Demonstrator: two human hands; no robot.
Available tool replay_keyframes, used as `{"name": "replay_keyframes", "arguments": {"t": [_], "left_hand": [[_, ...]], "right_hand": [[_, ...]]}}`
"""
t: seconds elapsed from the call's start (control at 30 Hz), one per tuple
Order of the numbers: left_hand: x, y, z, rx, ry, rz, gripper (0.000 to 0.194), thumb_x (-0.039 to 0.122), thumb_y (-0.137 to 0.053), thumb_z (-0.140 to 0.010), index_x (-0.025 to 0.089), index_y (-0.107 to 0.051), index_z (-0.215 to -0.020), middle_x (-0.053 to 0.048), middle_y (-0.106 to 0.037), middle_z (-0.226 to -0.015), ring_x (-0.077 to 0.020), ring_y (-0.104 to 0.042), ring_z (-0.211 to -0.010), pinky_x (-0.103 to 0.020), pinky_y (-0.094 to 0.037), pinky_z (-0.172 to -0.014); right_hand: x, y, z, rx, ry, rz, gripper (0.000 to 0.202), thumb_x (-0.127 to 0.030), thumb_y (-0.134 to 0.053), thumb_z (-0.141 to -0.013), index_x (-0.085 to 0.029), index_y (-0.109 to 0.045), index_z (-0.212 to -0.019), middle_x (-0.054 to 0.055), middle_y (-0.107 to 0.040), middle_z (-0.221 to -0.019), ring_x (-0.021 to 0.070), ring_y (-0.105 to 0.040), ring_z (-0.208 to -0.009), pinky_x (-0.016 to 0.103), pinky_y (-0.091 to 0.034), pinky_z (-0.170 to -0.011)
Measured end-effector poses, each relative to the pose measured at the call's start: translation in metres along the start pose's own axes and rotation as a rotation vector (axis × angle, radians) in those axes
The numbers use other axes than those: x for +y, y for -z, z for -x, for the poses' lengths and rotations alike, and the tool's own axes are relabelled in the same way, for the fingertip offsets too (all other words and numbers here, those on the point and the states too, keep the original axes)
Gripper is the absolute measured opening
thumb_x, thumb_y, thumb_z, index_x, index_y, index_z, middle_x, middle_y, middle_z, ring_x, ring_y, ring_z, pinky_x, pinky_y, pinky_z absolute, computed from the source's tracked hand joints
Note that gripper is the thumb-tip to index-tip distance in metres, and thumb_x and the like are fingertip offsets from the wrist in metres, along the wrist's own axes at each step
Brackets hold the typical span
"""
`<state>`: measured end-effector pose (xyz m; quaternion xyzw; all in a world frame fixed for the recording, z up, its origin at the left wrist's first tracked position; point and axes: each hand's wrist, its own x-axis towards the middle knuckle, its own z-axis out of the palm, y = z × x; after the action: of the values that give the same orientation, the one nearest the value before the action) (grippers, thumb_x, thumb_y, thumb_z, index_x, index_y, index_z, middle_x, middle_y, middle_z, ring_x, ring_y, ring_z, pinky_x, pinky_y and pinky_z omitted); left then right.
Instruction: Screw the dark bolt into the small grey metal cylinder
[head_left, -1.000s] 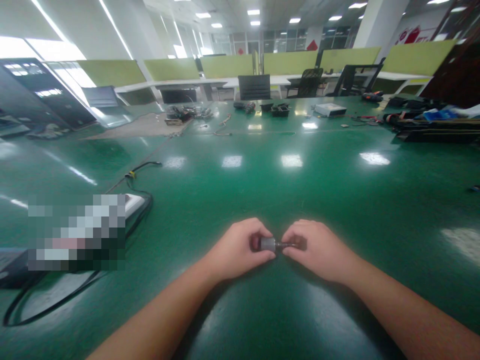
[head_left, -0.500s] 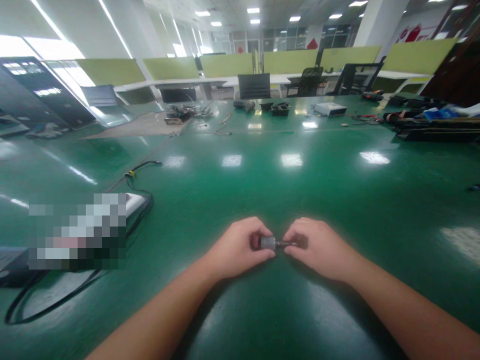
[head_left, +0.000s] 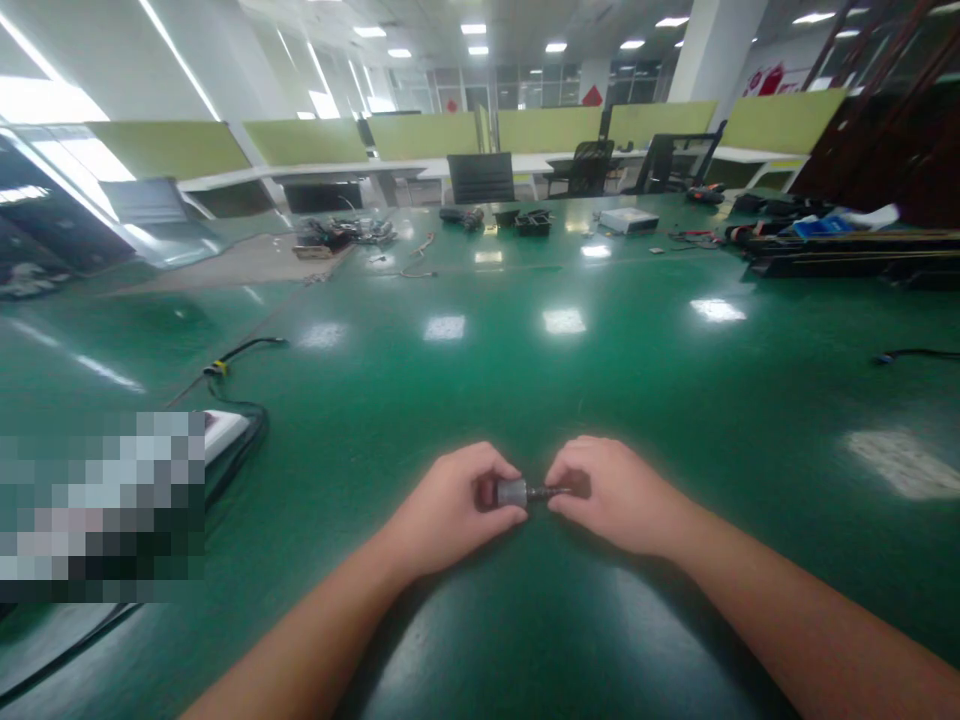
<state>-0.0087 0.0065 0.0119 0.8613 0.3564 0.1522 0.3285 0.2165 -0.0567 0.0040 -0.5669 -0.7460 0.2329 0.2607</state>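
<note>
The left hand [head_left: 450,505] grips a grey metal cylinder [head_left: 513,492]; just right of the cylinder, the right hand [head_left: 619,497] pinches a slender dark shaft [head_left: 536,493]. The two look joined; how deep the shaft sits, and what remains, is unclear.

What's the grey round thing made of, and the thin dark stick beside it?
The grey cylinder looks like smooth metal, from its dull sheen; grey plastic is possible. The thin dark stick seems metal too, with faint glints, but it's blurry.
</note>
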Motion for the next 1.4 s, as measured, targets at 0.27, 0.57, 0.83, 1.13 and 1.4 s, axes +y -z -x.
{"name": "replay_keyframes", "arguments": {"t": [0.27,0.57,0.83,1.13,1.4], "left_hand": [[0.002,0.002,-0.004,0.011,0.002,-0.005,0.019,0.029,-0.076,-0.076,0.019,-0.070,-0.091,0.001,-0.063,-0.075,-0.0132,-0.056,-0.065,-0.022,-0.041,-0.059],[0.002,0.002,-0.002,-0.001,0.032,-0.004,0.020,0.028,-0.076,-0.077,0.019,-0.069,-0.092,0.002,-0.062,-0.074,-0.0134,-0.056,-0.064,-0.023,-0.041,-0.059],[0.001,0.002,-0.001,-0.003,0.019,0.003,0.018,0.026,-0.076,-0.077,0.019,-0.069,-0.093,0.001,-0.062,-0.076,-0.0130,-0.056,-0.066,-0.023,-0.041,-0.060],[-0.001,0.001,-0.001,0.009,0.020,0.004,0.021,0.026,-0.078,-0.076,0.019,-0.069,-0.094,0.002,-0.061,-0.076,-0.0128,-0.055,-0.066,-0.023,-0.040,-0.060],[-0.003,0.000,-0.001,0.002,0.017,0.011,0.020,0.026,-0.078,-0.077,0.020,-0.069,-0.094,0.002,-0.061,-0.077,-0.0125,-0.056,-0.066,-0.023,-0.041,-0.061]], "right_hand": [[0.001,0.000,-0.001,0.003,-0.003,-0.008,0.010,-0.016,-0.077,-0.077,-0.021,-0.071,-0.082,-0.001,-0.068,-0.080,0.0156,-0.058,-0.079,0.028,-0.039,-0.071],[0.003,0.001,0.000,0.006,-0.013,-0.005,0.008,-0.017,-0.076,-0.077,-0.022,-0.071,-0.081,-0.002,-0.069,-0.079,0.0139,-0.058,-0.075,0.027,-0.038,-0.069],[0.002,0.008,0.003,-0.012,-0.046,-0.011,0.008,-0.015,-0.074,-0.076,-0.022,-0.072,-0.079,-0.003,-0.069,-0.077,0.0123,-0.058,-0.071,0.025,-0.038,-0.064],[0.005,0.012,0.003,-0.040,-0.064,0.002,0.007,-0.017,-0.075,-0.075,-0.022,-0.072,-0.080,-0.003,-0.069,-0.076,0.0111,-0.059,-0.070,0.023,-0.039,-0.063],[0.013,0.026,0.007,-0.101,-0.141,0.015,0.008,-0.016,-0.073,-0.074,-0.022,-0.074,-0.079,-0.002,-0.069,-0.072,0.0119,-0.059,-0.065,0.023,-0.039,-0.058]]}}
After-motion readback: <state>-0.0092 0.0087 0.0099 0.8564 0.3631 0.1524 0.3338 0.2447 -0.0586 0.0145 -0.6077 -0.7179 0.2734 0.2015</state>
